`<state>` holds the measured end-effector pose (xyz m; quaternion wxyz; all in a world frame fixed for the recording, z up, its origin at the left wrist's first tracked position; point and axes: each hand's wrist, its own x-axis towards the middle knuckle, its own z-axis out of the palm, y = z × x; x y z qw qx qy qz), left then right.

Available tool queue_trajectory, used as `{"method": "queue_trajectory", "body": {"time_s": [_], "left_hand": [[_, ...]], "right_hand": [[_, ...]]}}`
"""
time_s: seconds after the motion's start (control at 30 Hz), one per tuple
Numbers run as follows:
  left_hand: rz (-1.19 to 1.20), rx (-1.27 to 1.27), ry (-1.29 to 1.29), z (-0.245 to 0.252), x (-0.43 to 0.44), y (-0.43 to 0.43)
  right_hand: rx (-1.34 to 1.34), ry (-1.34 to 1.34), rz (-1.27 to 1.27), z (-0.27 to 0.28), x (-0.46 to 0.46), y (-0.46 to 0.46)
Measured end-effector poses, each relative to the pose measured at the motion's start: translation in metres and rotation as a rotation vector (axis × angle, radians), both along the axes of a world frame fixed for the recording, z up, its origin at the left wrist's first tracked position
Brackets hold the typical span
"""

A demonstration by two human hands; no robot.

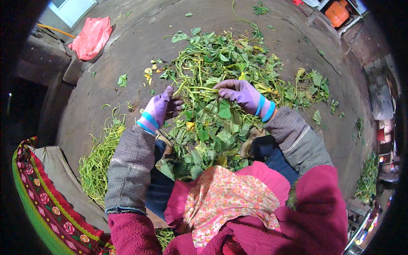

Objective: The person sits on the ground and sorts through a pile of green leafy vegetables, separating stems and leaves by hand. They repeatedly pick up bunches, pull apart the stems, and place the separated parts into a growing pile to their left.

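My right hand (240, 94), in a purple glove with a blue cuff stripe, pinches a few thin green stems or pods (204, 89) over the heap. My left hand (161, 106), gloved alike, is at the heap's left side with its thumb raised. A green pod or stem (181, 86) shows by that thumb; whether it is gripped is unclear. Below both hands spreads a heap of leafy bean vines (220, 60), green with some yellowed leaves. Long slender green beans (98, 165) lie piled beside my left forearm.
A pink plastic bag (92, 38) lies at the upper left. Cloth with a flowered border (47, 204) is at the lower left. Loose vines (314, 84) trail rightward across the concrete floor (143, 38). An orange gas cylinder (337, 14) stands at the upper right. My shoes flank the heap.
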<state>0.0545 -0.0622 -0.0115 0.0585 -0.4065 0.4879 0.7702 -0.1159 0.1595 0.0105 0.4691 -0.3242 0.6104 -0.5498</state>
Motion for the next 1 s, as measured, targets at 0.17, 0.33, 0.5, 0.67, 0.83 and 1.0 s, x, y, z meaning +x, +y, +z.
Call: {"method": "queue_trajectory", "body": {"time_s": [0.17, 0.33, 0.5, 0.67, 0.83, 1.0], "left_hand": [[0.021, 0.309, 0.343, -0.019, -0.026, 0.019], [0.048, 0.508, 0.396, -0.017, -0.043, 0.037], [0.055, 0.402, 0.415, -0.005, -0.059, 0.04], [0.062, 0.288, 0.336, -0.002, -0.067, 0.049], [-0.022, 0.453, 0.498, -0.006, -0.068, 0.049], [0.063, 0.356, 0.495, 0.015, -0.067, 0.061]], "right_hand": [[-0.023, -0.021, 0.097, -0.017, 0.017, 0.019], [0.064, 0.26, 0.188, -0.034, 0.008, 0.027], [0.116, 1.016, -0.129, -0.023, -0.012, 0.022], [0.081, 0.672, -0.249, -0.01, -0.026, 0.009], [0.142, 0.307, 0.021, -0.017, -0.003, -0.003], [0.067, -0.015, 0.001, -0.003, -0.008, -0.003]]}}
